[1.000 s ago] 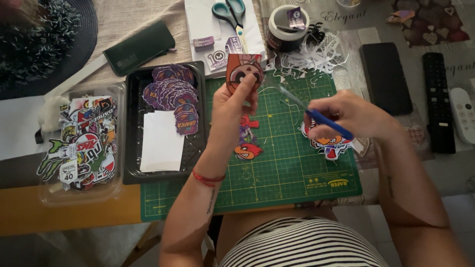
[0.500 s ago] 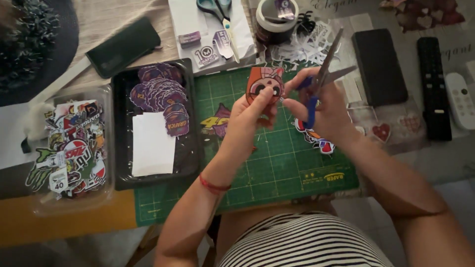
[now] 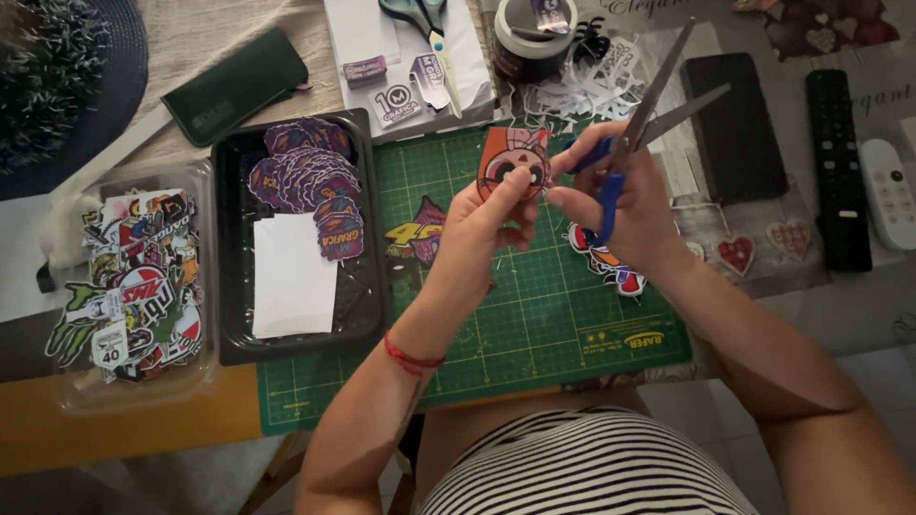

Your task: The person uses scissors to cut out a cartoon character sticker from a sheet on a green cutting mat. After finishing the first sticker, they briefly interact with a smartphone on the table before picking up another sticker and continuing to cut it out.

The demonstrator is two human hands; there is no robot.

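My left hand (image 3: 491, 224) pinches an orange cartoon-face sticker (image 3: 512, 160) above the green cutting mat (image 3: 534, 324). My right hand (image 3: 620, 205) grips blue-handled scissors (image 3: 649, 105), blades apart and pointing up to the right, just beside the sticker's right edge. A red thread bracelet is on my left wrist. Cut stickers lie on the mat: a purple and yellow one (image 3: 417, 234) left of my left hand and a red and blue one (image 3: 611, 267) partly under my right hand.
A black tray (image 3: 367, 305) holds purple stickers and white paper. A clear tray (image 3: 124, 277) of mixed stickers sits far left. Paper scraps (image 3: 582, 91), a tape roll (image 3: 530, 33), another pair of scissors (image 3: 420, 19), a phone (image 3: 735, 124) and two remotes (image 3: 844, 162) lie behind and right.
Both hands rose from the mat and came together with the sticker. The scissors swung from pointing left and low to pointing up right, blades apart.
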